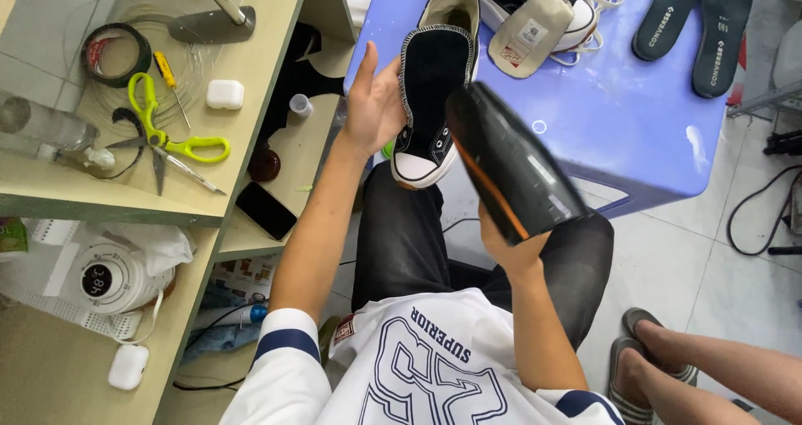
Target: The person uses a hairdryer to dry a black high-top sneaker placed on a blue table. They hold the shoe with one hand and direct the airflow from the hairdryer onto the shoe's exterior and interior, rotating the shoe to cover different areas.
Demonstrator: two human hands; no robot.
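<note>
Two hands work above the lap: left hand [373, 103] cups a black canvas sneaker [430, 99] at the blue table [618, 132] edge; right hand [511, 249] grips a black hair dryer [511, 167] aimed at it.

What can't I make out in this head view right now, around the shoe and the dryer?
- Black sneaker: sole and far side face away; left hand covers one side.
- Black hair dryer: nozzle mouth blurred; handle hidden in right hand.
- Second sneaker: cut off by the top edge.
- Nearby person's feet: cut off at the lower right.
</note>
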